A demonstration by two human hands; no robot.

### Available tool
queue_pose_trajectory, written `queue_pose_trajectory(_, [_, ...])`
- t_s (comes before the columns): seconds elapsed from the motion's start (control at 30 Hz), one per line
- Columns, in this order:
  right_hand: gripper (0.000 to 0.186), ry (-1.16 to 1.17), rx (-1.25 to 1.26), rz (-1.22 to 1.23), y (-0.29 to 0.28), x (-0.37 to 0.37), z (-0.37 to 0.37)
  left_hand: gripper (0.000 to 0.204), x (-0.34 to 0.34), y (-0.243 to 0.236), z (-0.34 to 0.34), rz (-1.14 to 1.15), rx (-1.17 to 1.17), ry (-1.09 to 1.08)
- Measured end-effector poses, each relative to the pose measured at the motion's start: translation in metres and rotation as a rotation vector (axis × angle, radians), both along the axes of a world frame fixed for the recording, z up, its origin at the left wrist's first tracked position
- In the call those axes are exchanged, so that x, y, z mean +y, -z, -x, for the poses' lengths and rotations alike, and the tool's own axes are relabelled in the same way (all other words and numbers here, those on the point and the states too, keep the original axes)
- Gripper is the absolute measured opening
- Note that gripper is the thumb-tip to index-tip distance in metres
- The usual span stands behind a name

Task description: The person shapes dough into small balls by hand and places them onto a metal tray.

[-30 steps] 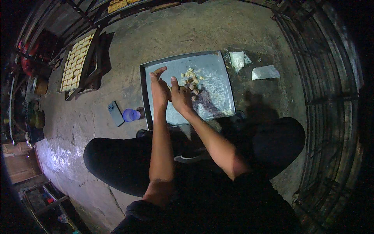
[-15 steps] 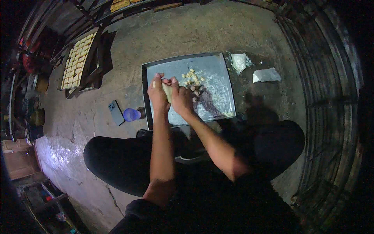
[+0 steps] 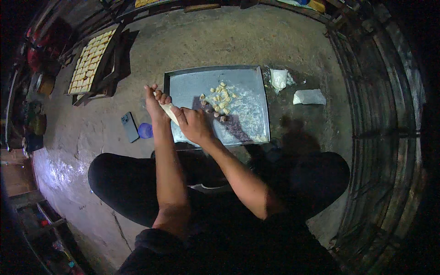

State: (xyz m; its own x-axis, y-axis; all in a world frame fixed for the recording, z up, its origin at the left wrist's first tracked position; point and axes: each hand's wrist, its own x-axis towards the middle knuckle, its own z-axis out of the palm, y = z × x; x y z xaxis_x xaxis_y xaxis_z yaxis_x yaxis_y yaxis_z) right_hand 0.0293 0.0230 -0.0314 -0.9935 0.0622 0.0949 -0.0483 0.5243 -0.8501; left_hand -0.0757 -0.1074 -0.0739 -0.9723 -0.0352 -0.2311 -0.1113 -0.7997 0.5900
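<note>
Head view: pale dough strip slants upper-left to lower-right between both hands, over left side of metal tray. Left hand grip clamped on far end, right hand grip on near end. Tray holds yellow pieces, brown pieces, white powder.

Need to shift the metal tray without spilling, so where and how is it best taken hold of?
Likely best by the left and right rims of the metal tray, coming from outside on both sides: it is wide and shallow with raised edges, and small pieces lie scattered on it, so a level lift seems safest.
</note>
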Motion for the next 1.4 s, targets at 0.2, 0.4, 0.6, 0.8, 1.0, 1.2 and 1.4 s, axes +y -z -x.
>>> queue_pose_trajectory(0.2, [0.054,-0.067,0.108,0.068,-0.014,0.011,-0.002,0.046,-0.004,-0.001,0.003,0.076,-0.052,0.049])
queue_pose_trajectory(0.4, [0.056,0.205,0.286,0.298,-0.019,0.029,0.017,0.044,0.050,-0.054,-0.027,0.121,-0.056,0.263])
queue_pose_trajectory(0.6, [0.080,0.171,0.194,0.891,-0.035,0.040,0.025,0.053,0.086,-0.069,-0.050,0.672,0.130,0.405])
queue_pose_trajectory(0.8, [0.081,0.239,0.367,0.455,-0.036,0.038,0.032,0.076,0.097,-0.094,-0.065,0.214,0.218,0.539])
queue_pose_trajectory(1.0, [0.075,0.462,0.253,0.047,-0.030,0.066,0.029,0.068,0.115,-0.075,-0.068,0.831,0.088,0.409])
queue_pose_trajectory(1.2, [0.061,0.405,0.287,0.513,-0.019,0.050,0.032,0.057,0.092,-0.066,-0.055,0.255,-0.153,0.060])
queue_pose_trajectory(1.4, [0.062,0.210,0.503,-0.115,-0.010,0.032,0.021,0.054,0.085,-0.077,-0.059,0.555,0.011,0.053])
